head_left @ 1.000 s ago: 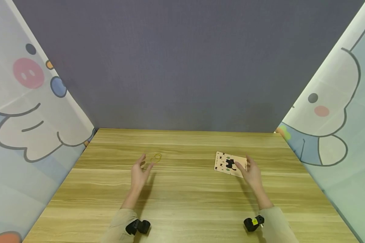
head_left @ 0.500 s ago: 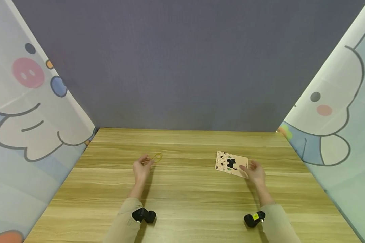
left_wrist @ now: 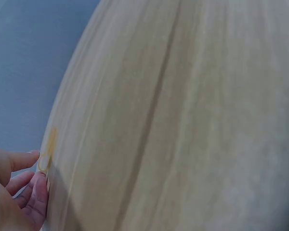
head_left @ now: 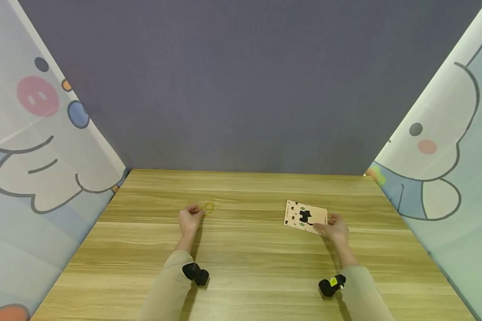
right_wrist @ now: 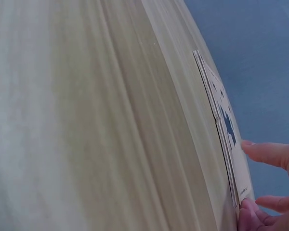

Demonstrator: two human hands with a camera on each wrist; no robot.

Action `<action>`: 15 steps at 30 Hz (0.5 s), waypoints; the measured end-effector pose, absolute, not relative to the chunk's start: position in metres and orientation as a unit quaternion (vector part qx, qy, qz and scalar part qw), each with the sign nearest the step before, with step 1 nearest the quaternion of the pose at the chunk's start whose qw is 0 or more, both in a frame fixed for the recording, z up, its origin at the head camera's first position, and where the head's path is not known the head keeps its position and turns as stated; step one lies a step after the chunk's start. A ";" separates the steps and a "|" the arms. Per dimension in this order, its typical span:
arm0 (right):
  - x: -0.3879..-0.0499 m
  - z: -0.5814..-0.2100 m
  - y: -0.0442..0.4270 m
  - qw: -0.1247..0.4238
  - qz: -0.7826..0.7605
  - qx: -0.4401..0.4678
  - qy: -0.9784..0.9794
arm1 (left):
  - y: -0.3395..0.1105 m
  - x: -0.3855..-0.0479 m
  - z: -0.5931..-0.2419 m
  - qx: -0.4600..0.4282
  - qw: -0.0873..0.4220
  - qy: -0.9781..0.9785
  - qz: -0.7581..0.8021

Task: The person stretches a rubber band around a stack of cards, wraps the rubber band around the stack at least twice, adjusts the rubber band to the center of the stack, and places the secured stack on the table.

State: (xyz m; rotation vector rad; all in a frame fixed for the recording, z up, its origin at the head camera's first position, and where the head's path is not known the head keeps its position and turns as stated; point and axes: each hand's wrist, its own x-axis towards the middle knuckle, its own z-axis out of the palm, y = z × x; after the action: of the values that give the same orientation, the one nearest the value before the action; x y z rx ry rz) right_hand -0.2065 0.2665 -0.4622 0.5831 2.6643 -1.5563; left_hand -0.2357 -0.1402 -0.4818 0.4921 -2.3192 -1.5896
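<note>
A thin yellow band [head_left: 209, 207] lies looped on the wooden table, left of the middle. My left hand [head_left: 189, 220] is just to its left, fingers bent. In the left wrist view the band [left_wrist: 49, 149] is beside the fingertips, with a gap between thumb and fingers. On the right lies a flat cream booklet or card stack [head_left: 301, 217] with a black cat picture. My right hand [head_left: 336, 229] is at its right end, thumb over the top and fingers at the edge. The right wrist view shows thumb and fingers apart beside the booklet [right_wrist: 231, 130].
The wooden table [head_left: 249, 263] meets a dark grey panel [head_left: 241, 89] at the back. Cartoon-printed sheets [head_left: 20, 178] stand along both sides. A black wrist camera sits on each forearm.
My left hand has moved closer to the band, its fingers bending more. My right hand has drawn back slightly toward the booklet's right end. The band and booklet look unmoved on the table.
</note>
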 end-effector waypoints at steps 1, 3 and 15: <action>-0.207 -0.462 0.266 0.001 -0.495 0.186 0.849 | -0.139 -0.236 -0.482 0.175 0.143 -0.810 -0.542; -0.207 -0.463 0.265 0.001 -0.496 0.188 0.848 | -0.137 -0.237 -0.482 0.185 0.148 -0.817 -0.525; -0.211 -0.467 0.264 0.000 -0.478 0.197 0.856 | -0.133 -0.242 -0.489 0.226 0.178 -0.839 -0.461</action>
State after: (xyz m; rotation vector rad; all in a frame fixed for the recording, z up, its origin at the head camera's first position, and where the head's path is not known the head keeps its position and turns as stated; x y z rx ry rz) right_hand -0.2113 0.2642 -0.4667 0.6178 2.6887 -1.5017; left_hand -0.2419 -0.1332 -0.4886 0.6406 -2.3747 -1.3051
